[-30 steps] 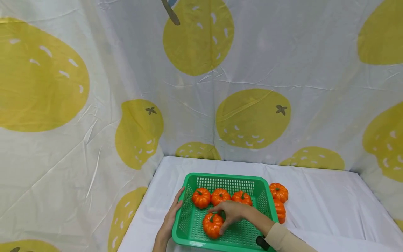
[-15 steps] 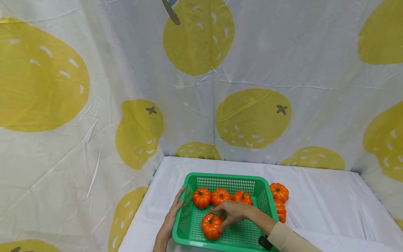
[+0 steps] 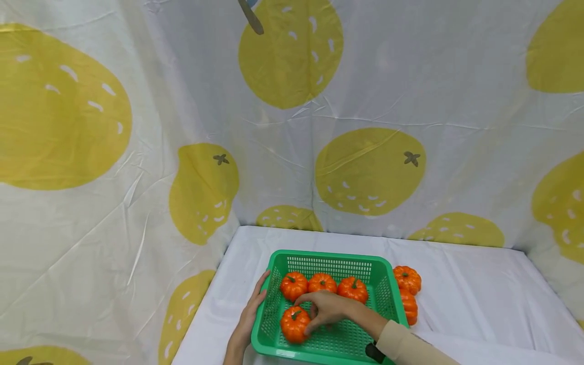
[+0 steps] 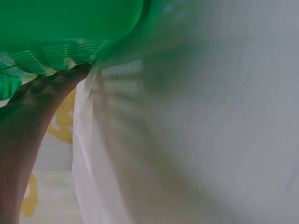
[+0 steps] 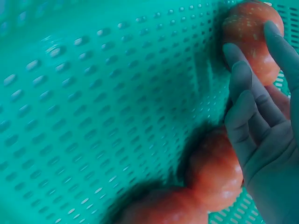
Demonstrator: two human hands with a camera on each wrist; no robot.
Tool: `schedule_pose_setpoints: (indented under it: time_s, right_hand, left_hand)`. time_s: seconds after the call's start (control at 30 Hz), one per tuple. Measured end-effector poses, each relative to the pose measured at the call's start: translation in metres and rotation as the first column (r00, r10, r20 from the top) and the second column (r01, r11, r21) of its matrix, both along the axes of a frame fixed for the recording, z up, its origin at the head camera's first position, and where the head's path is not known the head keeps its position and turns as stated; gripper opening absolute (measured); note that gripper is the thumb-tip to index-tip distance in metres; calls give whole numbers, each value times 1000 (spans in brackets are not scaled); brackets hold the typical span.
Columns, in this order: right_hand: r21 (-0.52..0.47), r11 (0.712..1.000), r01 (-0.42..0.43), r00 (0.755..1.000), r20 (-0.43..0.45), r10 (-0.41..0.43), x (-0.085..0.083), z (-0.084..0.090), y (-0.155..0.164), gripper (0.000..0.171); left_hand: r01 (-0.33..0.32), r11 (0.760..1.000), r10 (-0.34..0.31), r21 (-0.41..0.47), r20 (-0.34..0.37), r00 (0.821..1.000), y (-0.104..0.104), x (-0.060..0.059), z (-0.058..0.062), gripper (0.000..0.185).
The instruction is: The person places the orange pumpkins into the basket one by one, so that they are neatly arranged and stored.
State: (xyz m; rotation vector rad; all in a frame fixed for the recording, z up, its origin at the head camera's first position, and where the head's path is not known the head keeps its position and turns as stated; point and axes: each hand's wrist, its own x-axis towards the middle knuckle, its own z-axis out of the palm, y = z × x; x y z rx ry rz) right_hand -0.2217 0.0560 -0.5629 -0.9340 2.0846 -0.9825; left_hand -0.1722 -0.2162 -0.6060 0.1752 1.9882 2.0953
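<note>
Four pumpkins in basket now — right hand curling fingers round near-left pumpkin; left hand, fingers straight, bracing left wall. Releasing gently, lifting straight up.

The person's right arm wore a beige long sleeve reaching the wrist, with a small black device strapped beside the cuff. The left hand and right hand were bare, without rings or gloves.

no legible txt, no labels
</note>
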Motion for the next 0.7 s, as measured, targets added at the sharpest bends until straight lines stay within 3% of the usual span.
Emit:
schedule_pose_setpoints:
  time_s: [0.27, 0.47, 0.6, 0.7]
  right_hand:
    - [-29, 1000, -10, 998, 65, 12, 3, 1, -4, 70]
    - [-85, 996, 34, 993, 120, -24, 4, 22, 15, 73]
    - [-128, 990, 61, 994, 94, -49, 8, 40, 39, 70]
    - [-158, 980, 119, 993, 41, -114, 13, 50, 61, 67]
  left_hand:
    - [14, 1000, -14, -4, 5, 1000, 3, 1, -1, 55]
    - [-10, 1000, 10, -12, 6, 1000, 2, 1, 0, 55]
    - [-19, 1000, 19, -6, 2, 1000, 1, 1, 1, 54]
    - [-25, 1000, 25, -5, -15, 1000, 0, 0, 1, 54]
